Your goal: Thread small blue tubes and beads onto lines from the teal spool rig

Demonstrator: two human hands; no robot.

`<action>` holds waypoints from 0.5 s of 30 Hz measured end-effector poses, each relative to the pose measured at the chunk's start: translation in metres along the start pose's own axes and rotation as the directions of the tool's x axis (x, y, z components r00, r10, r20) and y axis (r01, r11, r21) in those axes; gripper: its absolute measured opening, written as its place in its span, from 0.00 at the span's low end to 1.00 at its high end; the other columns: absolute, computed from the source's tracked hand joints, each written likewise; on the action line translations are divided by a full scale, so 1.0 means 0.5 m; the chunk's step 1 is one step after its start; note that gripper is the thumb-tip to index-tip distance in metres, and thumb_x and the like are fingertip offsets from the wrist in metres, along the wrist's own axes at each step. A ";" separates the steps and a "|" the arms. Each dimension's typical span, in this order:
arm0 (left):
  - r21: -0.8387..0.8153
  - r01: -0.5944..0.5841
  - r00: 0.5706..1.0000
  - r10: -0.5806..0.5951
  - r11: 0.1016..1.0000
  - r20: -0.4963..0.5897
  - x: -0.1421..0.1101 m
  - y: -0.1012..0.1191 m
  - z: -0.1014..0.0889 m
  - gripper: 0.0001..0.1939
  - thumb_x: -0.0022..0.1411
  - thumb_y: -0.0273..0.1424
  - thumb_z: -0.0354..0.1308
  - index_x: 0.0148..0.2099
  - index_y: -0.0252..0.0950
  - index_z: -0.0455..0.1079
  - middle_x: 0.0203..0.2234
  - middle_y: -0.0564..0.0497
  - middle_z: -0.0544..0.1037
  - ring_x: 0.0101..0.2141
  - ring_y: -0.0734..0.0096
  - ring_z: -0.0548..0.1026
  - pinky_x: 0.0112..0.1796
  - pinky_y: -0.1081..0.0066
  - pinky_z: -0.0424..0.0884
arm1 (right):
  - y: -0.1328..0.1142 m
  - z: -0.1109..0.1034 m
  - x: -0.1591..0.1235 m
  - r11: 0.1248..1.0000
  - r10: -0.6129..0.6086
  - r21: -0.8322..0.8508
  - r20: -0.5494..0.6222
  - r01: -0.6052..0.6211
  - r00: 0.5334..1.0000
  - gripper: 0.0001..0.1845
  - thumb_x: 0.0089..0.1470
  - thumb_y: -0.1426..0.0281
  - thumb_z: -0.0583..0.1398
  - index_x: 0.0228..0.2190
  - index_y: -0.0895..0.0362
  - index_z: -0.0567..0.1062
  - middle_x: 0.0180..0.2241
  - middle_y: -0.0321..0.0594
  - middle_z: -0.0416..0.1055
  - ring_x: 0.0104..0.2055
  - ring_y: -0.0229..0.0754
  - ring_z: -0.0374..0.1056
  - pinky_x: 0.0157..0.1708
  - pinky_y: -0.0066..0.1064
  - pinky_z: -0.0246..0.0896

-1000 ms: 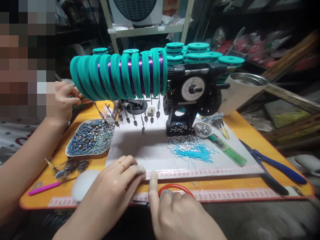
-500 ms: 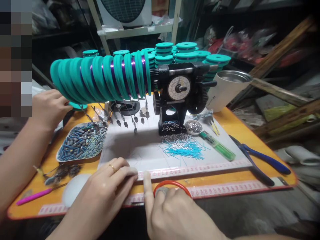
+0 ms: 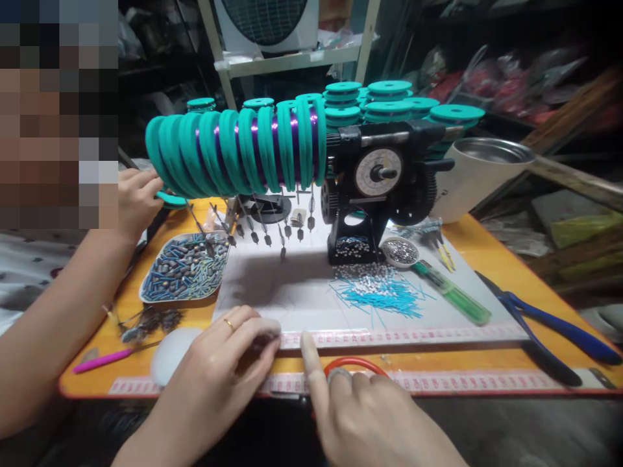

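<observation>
- Head view, left hand: the left hand (image 3: pixel 219 357) rests at the near edge of the white board (image 3: pixel 287 295), fingers bent, thumb and index drawn together. Whether anything thin is pinched there cannot be told. The low placement appears to steady the fingertips against the edge.
- Head view, right hand: the right hand (image 3: pixel 370 415) is mostly closed around a red-handled tool (image 3: pixel 357 362), its index finger extended to the upper measuring strip (image 3: pixel 399 336). The tool is near and right of centre, its working end hidden; carrying it in the curled fingers presumably leaves the index free to point or press.
- Head view, strips: the upper strip runs along the board's near edge, the lower strip (image 3: pixel 467 381) along the table's near edge, both apparently set there for reading close to the fingers.
- Head view, far side: green spools (image 3: pixel 224 152) sit in a row left of the black winder (image 3: pixel 367 181). Small weights (image 3: pixel 300 237) hang below, probably to tension the lines.
- Head view, supplies: blue tubes (image 3: pixel 399 303) and pale beads (image 3: pixel 372 282) lie loose on the board, seemingly for easy pick-up. A tray (image 3: pixel 180 301) of parts stands left; pliers (image 3: pixel 569 329) lie right.
- Head view, co-worker: another person's hand (image 3: pixel 139 201) is far left, near a separate green spool (image 3: pixel 174 200).
</observation>
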State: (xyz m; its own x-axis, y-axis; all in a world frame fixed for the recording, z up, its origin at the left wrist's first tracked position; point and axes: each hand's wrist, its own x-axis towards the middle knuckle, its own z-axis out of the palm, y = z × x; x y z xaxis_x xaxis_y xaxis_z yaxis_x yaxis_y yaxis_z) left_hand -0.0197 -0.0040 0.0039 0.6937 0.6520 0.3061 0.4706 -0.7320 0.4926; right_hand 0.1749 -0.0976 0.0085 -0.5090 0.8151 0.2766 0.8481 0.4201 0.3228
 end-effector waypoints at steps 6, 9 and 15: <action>-0.021 -0.020 1.000 0.020 1.000 -0.018 0.011 0.004 0.000 0.09 0.68 0.19 0.54 0.44 0.37 0.72 0.34 0.51 0.74 0.34 0.70 0.74 0.35 0.72 0.70 | -0.001 0.008 -0.003 0.999 -0.022 -0.036 -0.008 0.022 1.000 0.26 0.50 0.79 0.55 0.50 0.69 0.79 0.15 0.34 0.65 0.13 0.38 0.63 0.11 0.25 0.57; -0.015 -0.016 1.000 0.016 1.000 -0.019 0.012 0.002 0.004 0.10 0.67 0.19 0.54 0.43 0.37 0.72 0.33 0.51 0.73 0.33 0.68 0.73 0.35 0.71 0.69 | 0.000 0.011 -0.005 0.999 -0.023 -0.035 -0.007 0.022 1.000 0.26 0.51 0.79 0.55 0.50 0.69 0.78 0.15 0.34 0.65 0.13 0.38 0.64 0.11 0.25 0.58; 0.047 -0.014 0.999 0.016 0.999 -0.037 0.012 0.005 0.011 0.09 0.65 0.19 0.55 0.37 0.36 0.72 0.29 0.51 0.73 0.31 0.66 0.71 0.32 0.69 0.68 | 0.003 0.008 -0.007 0.999 -0.042 -0.009 0.050 0.042 0.998 0.27 0.51 0.80 0.55 0.53 0.71 0.75 0.17 0.35 0.67 0.14 0.39 0.65 0.12 0.28 0.56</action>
State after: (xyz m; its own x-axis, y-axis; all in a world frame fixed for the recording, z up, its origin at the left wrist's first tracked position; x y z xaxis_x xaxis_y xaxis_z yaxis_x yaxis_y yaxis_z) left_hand -0.0112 -0.0030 0.0027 0.6802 0.6474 0.3438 0.4861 -0.7495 0.4495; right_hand 0.1786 -0.0983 0.0043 -0.5361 0.8156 0.2177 0.8245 0.4506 0.3422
